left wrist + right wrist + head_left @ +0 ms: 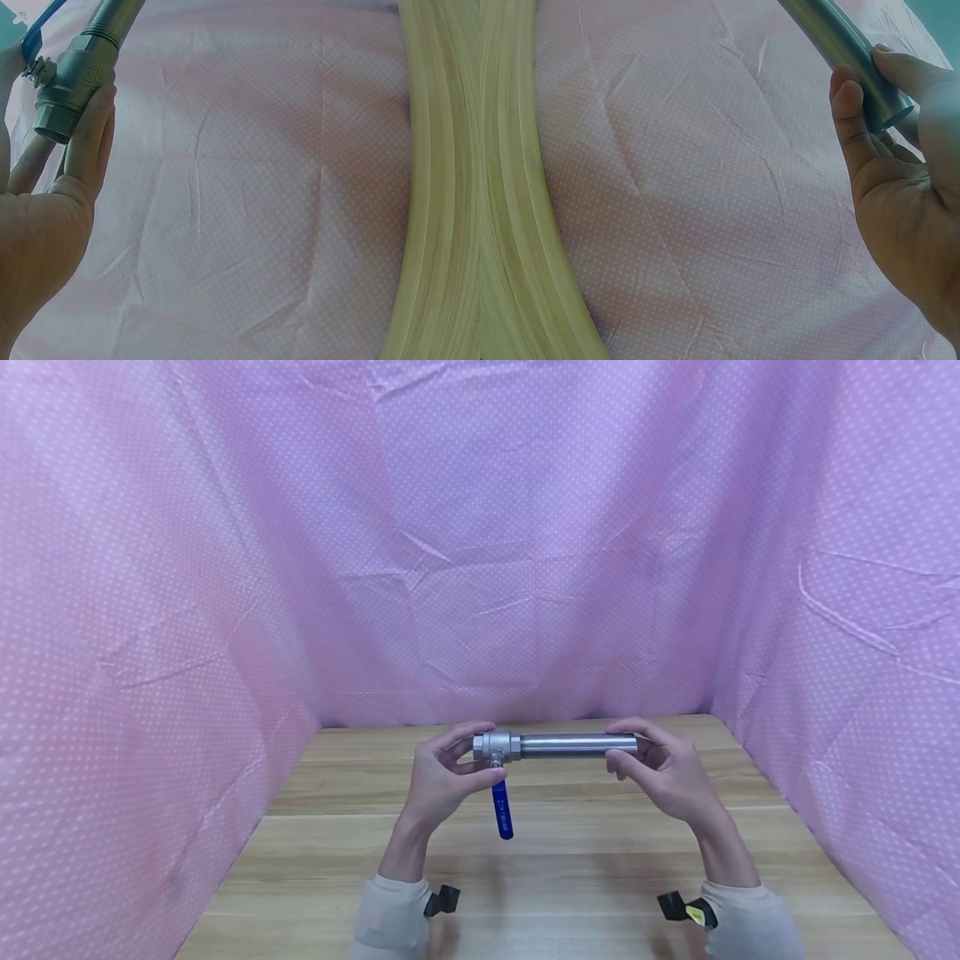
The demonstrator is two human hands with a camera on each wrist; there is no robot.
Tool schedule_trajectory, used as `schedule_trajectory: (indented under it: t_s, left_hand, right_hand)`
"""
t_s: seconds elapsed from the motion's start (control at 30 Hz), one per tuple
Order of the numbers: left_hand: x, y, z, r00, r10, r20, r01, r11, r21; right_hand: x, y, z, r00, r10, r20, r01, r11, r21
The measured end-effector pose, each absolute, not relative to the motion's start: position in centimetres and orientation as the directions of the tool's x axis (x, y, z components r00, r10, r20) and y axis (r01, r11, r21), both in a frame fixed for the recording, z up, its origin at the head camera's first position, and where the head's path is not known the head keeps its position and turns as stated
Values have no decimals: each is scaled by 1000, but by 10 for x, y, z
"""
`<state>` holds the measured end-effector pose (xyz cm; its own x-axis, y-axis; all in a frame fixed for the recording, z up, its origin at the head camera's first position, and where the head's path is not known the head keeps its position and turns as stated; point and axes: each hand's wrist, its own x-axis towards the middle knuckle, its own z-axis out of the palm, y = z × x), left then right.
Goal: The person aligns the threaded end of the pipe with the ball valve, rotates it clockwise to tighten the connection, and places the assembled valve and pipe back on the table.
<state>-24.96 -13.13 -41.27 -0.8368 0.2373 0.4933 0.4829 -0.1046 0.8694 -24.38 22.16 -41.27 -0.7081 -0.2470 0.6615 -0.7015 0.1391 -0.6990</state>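
Note:
A steel ball valve (497,745) with a blue lever handle (502,810) is joined to a straight steel pipe (562,745), and both are held level above the table. My left hand (442,777) grips the valve body, its thumb by the base of the lever, which points down toward me. At the pipe's far right end my right hand (663,768) pinches the tube between thumb and fingers. Threads show where the pipe (112,22) meets the valve (71,86) in the left wrist view. The pipe's open end (895,116) faces the right palm.
A wood-grain table (555,893) lies beneath the hands. Pink dotted cloth (480,543) hangs behind it and along both sides. Black camera mounts (444,900) sit on the wrists over pale sleeves.

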Motion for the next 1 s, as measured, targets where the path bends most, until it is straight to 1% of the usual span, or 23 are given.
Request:
schedule_trajectory:
  t_s: [0.2,0.33,1.0]
  left_hand:
    - [-250,-131,-413,-837,237,493,483,-103,869]
    - [-250,-131,-413,-836,238,495,484,-107,869]
    - [-249,-132,-412,-838,237,491,480,-108,871]
  right_hand:
    - [-243,221,-413,-690,-268,673,-708,55,-704]
    - [-243,221,-414,-683,-275,677,-711,38,-702]
    - [-244,222,-413,-711,-260,653,-692,94,-716]
